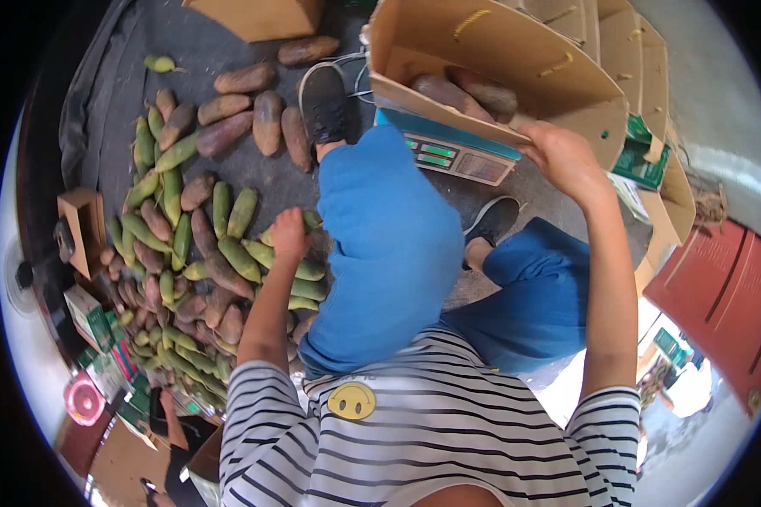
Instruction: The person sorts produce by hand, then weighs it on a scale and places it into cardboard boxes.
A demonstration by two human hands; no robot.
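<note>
My left hand (289, 234) is closed around a green radish (313, 220) at the near edge of a pile on the floor; green shows on both sides of my fingers. More green radishes (241, 259) lie beside it, mixed with reddish-brown, elongated root vegetables (225, 272). On the right, my right hand (556, 156) grips the near edge of an open cardboard box (516, 51). Inside that box are a few reddish-brown roots (482, 91). Beneath it is a digital scale (461, 160) with a teal top and lit green displays.
More cardboard boxes (647, 63) with rope handles stand at the upper right, near a green crate (643, 156). Another box (258, 17) is at the top. My shoes (323, 97) flank the scale. Another person's arm (173, 422) shows at lower left, near a pink round object (84, 399).
</note>
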